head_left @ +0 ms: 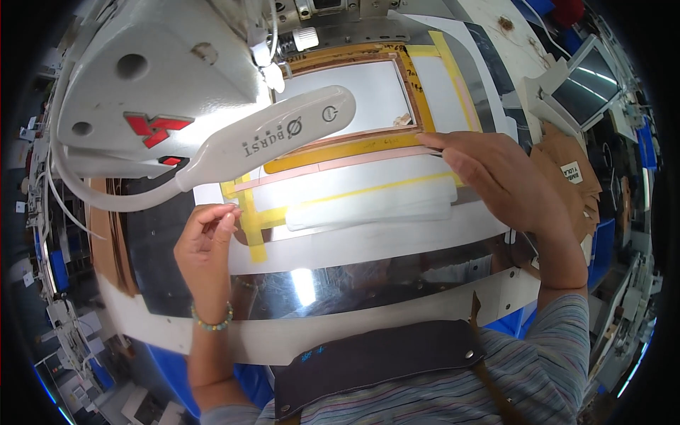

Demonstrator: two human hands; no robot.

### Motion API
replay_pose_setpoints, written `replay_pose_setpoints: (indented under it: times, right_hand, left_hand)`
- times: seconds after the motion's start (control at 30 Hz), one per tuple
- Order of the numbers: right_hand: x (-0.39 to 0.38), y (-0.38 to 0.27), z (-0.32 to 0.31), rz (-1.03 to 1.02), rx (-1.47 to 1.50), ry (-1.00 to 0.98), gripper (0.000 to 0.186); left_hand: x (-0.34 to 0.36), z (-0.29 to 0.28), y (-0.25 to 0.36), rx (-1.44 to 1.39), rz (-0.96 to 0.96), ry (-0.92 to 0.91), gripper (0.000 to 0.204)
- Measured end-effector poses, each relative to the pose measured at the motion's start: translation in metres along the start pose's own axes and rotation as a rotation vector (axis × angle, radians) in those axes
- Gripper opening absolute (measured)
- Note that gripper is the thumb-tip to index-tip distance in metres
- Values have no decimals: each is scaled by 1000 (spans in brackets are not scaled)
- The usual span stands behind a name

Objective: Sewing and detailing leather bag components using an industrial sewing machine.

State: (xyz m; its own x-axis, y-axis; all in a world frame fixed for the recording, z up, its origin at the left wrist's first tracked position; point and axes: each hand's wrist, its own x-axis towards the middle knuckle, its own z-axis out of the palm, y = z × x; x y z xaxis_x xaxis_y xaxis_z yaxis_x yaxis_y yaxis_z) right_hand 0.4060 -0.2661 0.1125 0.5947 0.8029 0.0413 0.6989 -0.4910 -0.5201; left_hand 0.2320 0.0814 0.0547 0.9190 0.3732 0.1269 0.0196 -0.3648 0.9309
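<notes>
A flat template (382, 146) with a rectangular opening, edged in yellow and brown tape, lies under the sewing machine head (163, 85). My right hand (496, 173) reaches in from the right, fingers stretched out, fingertips on the template's near right corner. Near the left end of the yellow tape strips (253, 227), my left hand (205, 244) is closed in a pinch; what sits between thumb and finger, if anything, is too small to make out. A strip of white material (372, 207) lies between the hands. A small brownish scrap (404, 120) rests inside the opening's corner.
A white gooseneck lamp (276, 127) hangs low over the template, between my hands. The shiny dark metal plate (340, 283) borders the white table edge (340, 333) near me. Brown cardboard pieces (567, 173) and a screen (584, 81) stand at right; more brown sheets (112, 234) at left.
</notes>
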Motion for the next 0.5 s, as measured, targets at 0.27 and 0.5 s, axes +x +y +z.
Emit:
replay_pose_setpoints:
  times: [0.27,0.5]
  right_hand:
    - [-1,-47,4,-43,164,-176,41]
    - [32,-107,-16,-320,212,346,38]
  left_hand:
    - [8,-6,17,-343,-48,135,13]
    - [12,-10,39,-628,34,294,20]
